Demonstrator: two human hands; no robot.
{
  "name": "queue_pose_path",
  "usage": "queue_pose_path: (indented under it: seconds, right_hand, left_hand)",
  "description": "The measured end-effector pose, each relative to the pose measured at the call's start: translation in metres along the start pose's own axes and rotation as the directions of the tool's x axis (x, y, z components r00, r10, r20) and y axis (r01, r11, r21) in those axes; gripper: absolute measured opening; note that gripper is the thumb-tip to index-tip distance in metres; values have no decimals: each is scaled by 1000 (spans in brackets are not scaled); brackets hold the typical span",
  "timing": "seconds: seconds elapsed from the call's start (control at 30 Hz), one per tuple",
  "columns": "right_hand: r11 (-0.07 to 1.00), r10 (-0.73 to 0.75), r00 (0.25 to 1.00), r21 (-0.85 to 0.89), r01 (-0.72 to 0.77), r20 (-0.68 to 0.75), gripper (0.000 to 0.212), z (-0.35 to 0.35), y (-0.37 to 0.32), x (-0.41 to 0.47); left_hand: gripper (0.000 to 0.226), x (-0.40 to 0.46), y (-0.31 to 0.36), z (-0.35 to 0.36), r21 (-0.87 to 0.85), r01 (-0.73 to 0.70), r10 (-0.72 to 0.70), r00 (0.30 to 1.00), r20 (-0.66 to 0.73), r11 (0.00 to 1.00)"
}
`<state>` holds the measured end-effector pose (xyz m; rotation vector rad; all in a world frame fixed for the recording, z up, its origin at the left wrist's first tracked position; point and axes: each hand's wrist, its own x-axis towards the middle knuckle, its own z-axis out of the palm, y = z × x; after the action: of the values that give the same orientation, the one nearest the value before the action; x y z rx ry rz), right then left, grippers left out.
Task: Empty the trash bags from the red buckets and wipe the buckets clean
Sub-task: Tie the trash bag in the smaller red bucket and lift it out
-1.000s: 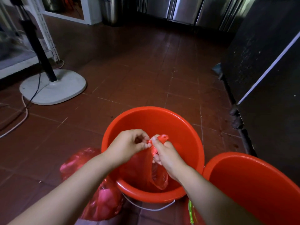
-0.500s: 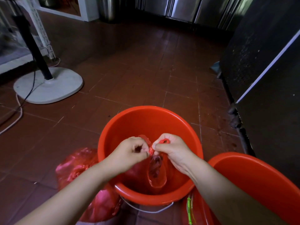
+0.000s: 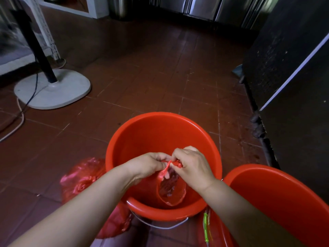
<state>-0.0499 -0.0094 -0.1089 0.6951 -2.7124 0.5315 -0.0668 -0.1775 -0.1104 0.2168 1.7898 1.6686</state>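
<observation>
Both forearms reach in from the bottom edge toward lower centre — left hand (image 3: 150,164) and right hand (image 3: 193,164) nearly touching, fingers curled, pinching.

Bare tiled floor (image 3: 160,77) lies open beyond the near red bucket (image 3: 160,129), giving passage forward. On the right a second red bucket (image 3: 284,202) sits just beside it, with a dark panel (image 3: 293,86) walling that side. On the left a filled red bag (image 3: 80,179) touches the near bucket, and farther off a fan base (image 3: 53,90) with trailing cables (image 3: 16,125) occupies the floor.
</observation>
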Motion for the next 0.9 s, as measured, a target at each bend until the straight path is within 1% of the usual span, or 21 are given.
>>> queue_pose_path:
  seconds: [0.07, 0.13, 0.2, 0.23, 0.27, 0.3, 0.33, 0.37, 0.4, 0.47, 0.53, 0.6, 0.63, 0.67, 0.7, 0.73, 0.77, 0.8, 0.83, 0.87, 0.9]
  right_hand:
    - [998, 11, 999, -65, -13, -31, 29, 1, 3, -3]
    - [990, -7, 999, -141, 2, -37, 32, -3, 5, -3]
    - [971, -73, 997, -229, 66, -26, 32, -6, 6, -2]
    - [965, -99, 995, -245, 93, -11, 31, -8, 5, -1]
    - [967, -108, 994, -230, 107, 8, 31, -9, 4, -1]
    - [974, -106, 994, -200, 109, 27, 31, -10, 3, -1]
    - [980, -97, 994, -169, 103, 46, 32, -11, 4, -1]
    - [984, -77, 994, -154, 88, 78, 32, -13, 6, -1]
    - [983, -47, 989, -169, 71, 138, 31, -16, 10, -2]
    - [961, 28, 949, -270, 61, 314, 30, -20, 21, -6]
    - [932, 115, 896, -359, 53, 428, 33, -22, 29, -9]
    - [917, 223, 848, -398, -15, 480, 32, -20, 31, -10]
    - [920, 281, 835, -380, -95, 472, 33, -19, 31, -9]
    - [927, 348, 826, -295, -232, 444, 35, -18, 30, -8]
    - [903, 420, 808, -99, -419, 413, 37, -16, 28, -6]
    - [782, 487, 783, 207, -588, 386, 38, -13, 24, -3]
    - [544, 546, 751, 524, -655, 372, 38, -9, 18, 2]
    - [273, 583, 715, 736, -619, 385, 37, -9, 12, 8]
    - [44, 591, 692, 840, -541, 415, 38, -10, 7, 14]
    - [-134, 576, 687, 881, -455, 442, 41, -14, 3, 19]
    - [-273, 551, 698, 890, -366, 457, 45, -19, 0, 25]
  left_hand:
    - [18, 0, -3, 0, -15, 11, -11, 1000, -5, 1000]
    - [20, 0, -6, 0, 20, -3, 3, 999, -34, 1000]
    - [19, 0, -6, -1, 176, -78, 98, 990, -106, 981]
    - [17, 0, -5, -3, 325, -134, 188, 972, -141, 936]
    - [14, 0, -4, -6, 522, -175, 295, 942, -157, 835]
    - [11, -1, -3, -10, 724, -169, 396, 905, -154, 669]
    - [9, -4, -1, -16, 870, -114, 473, 869, -146, 480]
    - [7, -7, 0, -23, 946, -27, 508, 848, -151, 324]
    - [5, -11, 0, -31, 974, 70, 505, 846, -172, 215]
    - [13, -19, -5, -42, 973, 217, 427, 875, -230, 79]
    - [23, -23, -11, -48, 960, 276, 363, 891, -272, 42]
    - [21, -20, -10, -49, 966, 256, 377, 894, -243, 17]
    - [18, -17, -8, -50, 977, 208, 391, 897, -207, 39]
    - [16, -14, -6, -51, 983, 118, 404, 899, -167, 144]
    - [15, -10, -2, -49, 934, 3, 397, 905, -155, 356]
    - [19, -10, 2, -43, 765, -106, 353, 921, -166, 636]
    - [23, -11, 5, -34, 479, -185, 296, 940, -169, 858]
    - [26, -12, 8, -25, 166, -227, 253, 955, -153, 959]
    - [27, -12, 9, -16, -99, -246, 230, 962, -147, 964]
    - [27, -10, 10, -10, -302, -264, 221, 961, -168, 916]
    - [28, -9, 15, -7, -433, -289, 213, 953, -216, 854]
